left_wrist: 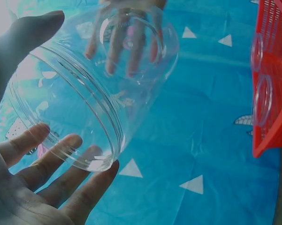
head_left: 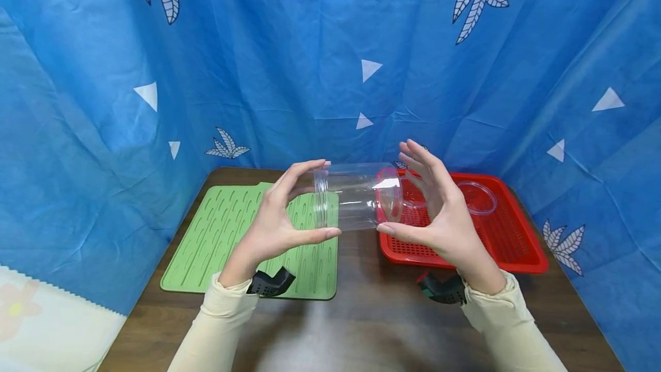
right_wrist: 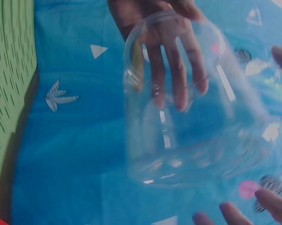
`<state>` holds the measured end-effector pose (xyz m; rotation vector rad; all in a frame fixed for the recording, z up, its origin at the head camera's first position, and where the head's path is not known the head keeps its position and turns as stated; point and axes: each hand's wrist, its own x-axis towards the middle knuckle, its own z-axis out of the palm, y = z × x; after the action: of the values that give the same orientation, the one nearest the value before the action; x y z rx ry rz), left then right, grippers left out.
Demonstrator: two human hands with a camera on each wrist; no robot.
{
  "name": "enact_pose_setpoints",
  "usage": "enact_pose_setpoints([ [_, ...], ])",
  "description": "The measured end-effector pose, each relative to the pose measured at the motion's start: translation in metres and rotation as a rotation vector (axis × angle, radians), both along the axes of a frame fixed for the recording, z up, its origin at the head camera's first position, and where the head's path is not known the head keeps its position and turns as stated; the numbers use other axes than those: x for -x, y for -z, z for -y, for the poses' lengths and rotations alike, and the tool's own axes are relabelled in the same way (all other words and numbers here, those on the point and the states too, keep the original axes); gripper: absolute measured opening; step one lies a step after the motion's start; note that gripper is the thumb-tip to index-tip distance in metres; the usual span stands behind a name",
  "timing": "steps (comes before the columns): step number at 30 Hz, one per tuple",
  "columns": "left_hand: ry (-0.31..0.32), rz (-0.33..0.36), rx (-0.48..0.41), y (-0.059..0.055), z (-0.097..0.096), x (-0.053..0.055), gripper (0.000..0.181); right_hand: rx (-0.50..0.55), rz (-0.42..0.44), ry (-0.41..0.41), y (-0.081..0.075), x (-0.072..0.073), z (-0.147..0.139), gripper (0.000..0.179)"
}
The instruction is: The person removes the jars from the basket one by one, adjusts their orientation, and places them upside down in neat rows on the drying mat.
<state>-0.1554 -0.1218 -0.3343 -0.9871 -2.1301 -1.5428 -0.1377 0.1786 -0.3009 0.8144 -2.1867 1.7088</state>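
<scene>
A clear plastic jar [head_left: 356, 197] lies on its side in the air above the table, its threaded rim toward the left and its base toward the right. My left hand [head_left: 279, 217] grips the rim end, thumb below and fingers over the far side. Through the clear wall those fingers show in the right wrist view. Around the base end, my right hand [head_left: 444, 211] is spread wide, thumb low and fingers raised. In the right wrist view its fingertips [right_wrist: 272, 204] stand apart from the jar wall.
A green ridged mat [head_left: 217, 234] lies on the left of the brown wooden table [head_left: 356, 314]. On the right sits a red perforated basket [head_left: 516, 245] with clear round plastic pieces [head_left: 477, 197] in it. A blue patterned curtain [head_left: 289, 73] hangs behind and at both sides.
</scene>
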Motion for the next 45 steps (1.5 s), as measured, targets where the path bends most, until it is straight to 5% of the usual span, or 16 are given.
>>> enact_pose_setpoints([
  [11, 0.047, 0.038, -0.016, 0.001, -0.001, -0.001, 0.103, 0.173, 0.271, -0.293, 0.025, 0.019, -0.005, 0.114],
  [33, 0.059, 0.077, -0.005, 0.005, 0.004, 0.001, 0.106, 0.165, 0.336, -0.274, 0.029, 0.024, 0.000, 0.093],
  [45, 0.002, 0.144, 0.060, 0.020, 0.016, 0.001, 0.124, 0.076, 0.300, -0.257, 0.022, 0.036, 0.009, 0.093],
])
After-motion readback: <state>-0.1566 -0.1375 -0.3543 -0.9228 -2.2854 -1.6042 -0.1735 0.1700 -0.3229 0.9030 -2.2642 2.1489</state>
